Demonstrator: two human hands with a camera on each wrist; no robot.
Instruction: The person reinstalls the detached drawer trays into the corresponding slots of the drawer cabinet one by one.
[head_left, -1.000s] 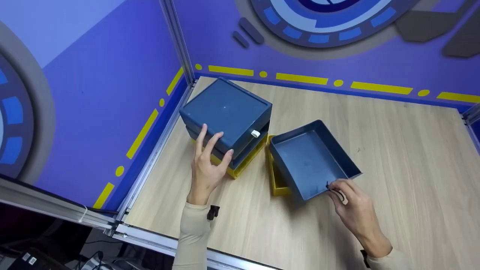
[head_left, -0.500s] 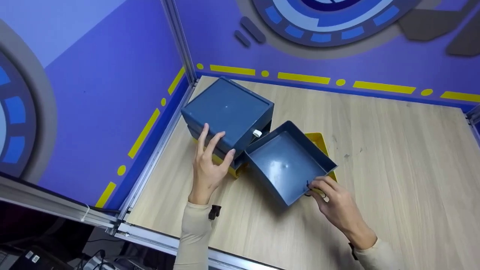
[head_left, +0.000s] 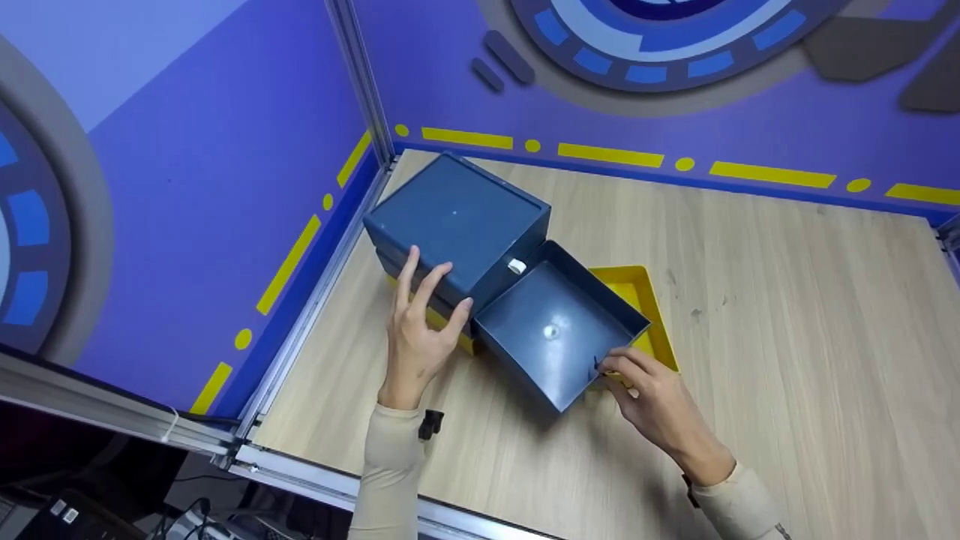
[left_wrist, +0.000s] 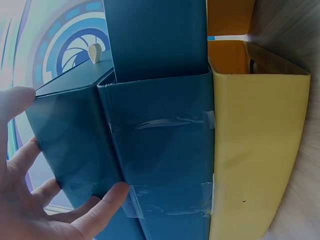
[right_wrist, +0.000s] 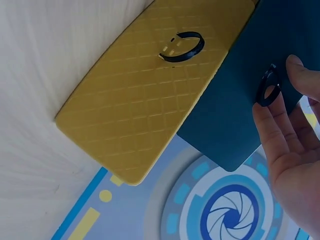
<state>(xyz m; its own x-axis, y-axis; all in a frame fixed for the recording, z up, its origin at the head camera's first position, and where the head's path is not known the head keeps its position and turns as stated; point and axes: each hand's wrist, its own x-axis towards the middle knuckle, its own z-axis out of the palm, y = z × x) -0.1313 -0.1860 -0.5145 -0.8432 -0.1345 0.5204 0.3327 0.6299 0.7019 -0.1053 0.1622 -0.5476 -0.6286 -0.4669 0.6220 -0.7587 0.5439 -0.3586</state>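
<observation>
A stack of dark blue casings point(head_left: 457, 214) over a yellow casing point(left_wrist: 260, 150) stands at the back left. My left hand point(head_left: 420, 337) lies spread against the top casing's near side, fingertips touching it. With thumb and fingers my right hand point(head_left: 652, 397) pinches the black ring pull point(right_wrist: 269, 87) on a dark blue drawer point(head_left: 544, 322). That drawer's far end is at the middle casing's opening; the left wrist view shows it slightly inside. Below it, on the table, lies a yellow drawer point(head_left: 660, 330), partly covered, with its own black ring pull point(right_wrist: 187, 47).
A white loop point(head_left: 516, 266) sticks out from the top casing's front. Clear tape point(left_wrist: 170, 122) runs across the stack's side. Purple panels point(head_left: 225, 187) wall the wood-look table point(head_left: 787, 300) at the left and back. A metal rail point(head_left: 300, 476) edges its near left side.
The blue drawer has moved left with my right hand, from over the table to the middle casing's opening. More of the yellow drawer's right side now shows. My left hand stays in place.
</observation>
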